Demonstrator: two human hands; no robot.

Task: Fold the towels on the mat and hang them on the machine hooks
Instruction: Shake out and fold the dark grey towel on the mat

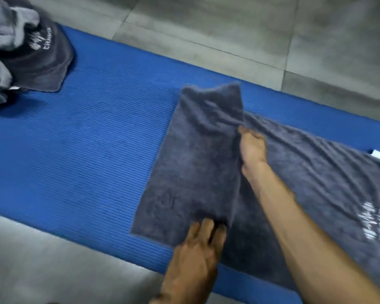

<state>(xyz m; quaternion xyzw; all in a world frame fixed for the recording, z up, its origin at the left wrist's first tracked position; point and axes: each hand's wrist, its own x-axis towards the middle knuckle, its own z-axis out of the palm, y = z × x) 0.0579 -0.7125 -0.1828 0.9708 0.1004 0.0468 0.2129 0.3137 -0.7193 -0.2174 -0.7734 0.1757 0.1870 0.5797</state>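
The floor (228, 25) is laid in large grey tiles with a mottled, concrete-like finish — darker patches show toward the upper right, paler ones toward the upper left. Thin dark grout lines (206, 46) cross it, one running slantwise from upper left toward the right, others meeting it at angles. The same grey tiling shows again at the lower left corner (53, 270), paler there and smooth. Light is even and dull, with soft sheen on the tiles and no hard shadows. No wall, window or furniture comes into view — only floor.
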